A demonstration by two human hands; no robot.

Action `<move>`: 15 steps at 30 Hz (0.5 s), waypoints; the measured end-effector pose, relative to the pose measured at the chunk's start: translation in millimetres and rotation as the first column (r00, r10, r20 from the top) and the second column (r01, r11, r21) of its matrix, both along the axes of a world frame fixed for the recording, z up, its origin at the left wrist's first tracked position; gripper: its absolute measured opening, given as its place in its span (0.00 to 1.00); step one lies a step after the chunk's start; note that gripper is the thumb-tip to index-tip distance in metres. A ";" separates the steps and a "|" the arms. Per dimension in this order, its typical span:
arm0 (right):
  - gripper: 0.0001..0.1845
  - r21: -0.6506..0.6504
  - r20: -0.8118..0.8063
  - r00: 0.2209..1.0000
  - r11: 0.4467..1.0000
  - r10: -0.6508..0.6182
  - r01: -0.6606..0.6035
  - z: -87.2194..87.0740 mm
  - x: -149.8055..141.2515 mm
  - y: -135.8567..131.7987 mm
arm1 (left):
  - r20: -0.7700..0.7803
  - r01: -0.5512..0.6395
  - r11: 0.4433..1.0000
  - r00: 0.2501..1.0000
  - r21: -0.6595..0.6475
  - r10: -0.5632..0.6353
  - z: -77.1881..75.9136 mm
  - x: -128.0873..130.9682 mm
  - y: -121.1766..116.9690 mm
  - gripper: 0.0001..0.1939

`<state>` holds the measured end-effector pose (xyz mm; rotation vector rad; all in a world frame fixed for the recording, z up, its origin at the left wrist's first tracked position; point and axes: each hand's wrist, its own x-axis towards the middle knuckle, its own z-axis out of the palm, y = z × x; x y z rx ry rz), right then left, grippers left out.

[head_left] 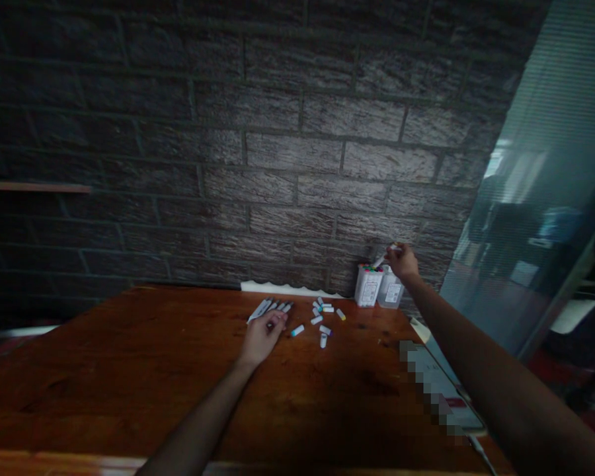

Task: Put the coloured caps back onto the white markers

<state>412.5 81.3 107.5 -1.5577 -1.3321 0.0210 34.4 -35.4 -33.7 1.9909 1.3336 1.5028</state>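
Note:
My right hand (403, 260) is raised at the back right, its fingers closed around a white marker (379, 260). The marker slants down to the left, its lower end just over a clear container (369, 289) packed with colourful-ended markers. My left hand (264, 336) is low over the table, fingers curled together; what they hold, if anything, is hidden. Just beyond it lies a row of white markers with dark ends (274, 305), partly covered by the hand. Several loose white caps with coloured ends (317, 320) are scattered to its right.
A second clear container (391, 291) stands beside the full one, against the brick wall (297, 172). A white wavy-edged strip (290, 289) runs along the back of the wooden table (129, 370). A tablet-like device (449, 390) with a cable lies at the right edge, under my right forearm.

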 end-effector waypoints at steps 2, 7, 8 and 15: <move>0.18 -0.038 0.076 0.997 0.999 -0.027 0.030 2.3 -1.5 2.5 | 0.001 -0.006 1.000 1.000 -0.004 0.006 1.1 0.7 -0.6 0.11; 0.15 -0.084 0.271 0.962 0.995 -0.031 0.056 9.4 -12.3 8.7 | -0.016 -0.005 1.000 1.000 -0.006 0.005 -0.1 0.5 -0.2 0.11; 0.16 -0.090 0.301 0.953 0.995 -0.015 0.044 9.7 -14.9 9.9 | -0.019 -0.005 1.000 1.000 -0.004 0.005 -1.1 0.3 0.3 0.11; 0.21 -0.195 0.455 0.890 0.980 0.044 0.051 0.0 -24.0 15.6 | -0.018 0.018 1.000 1.000 -0.001 -0.018 -6.5 0.0 3.6 0.11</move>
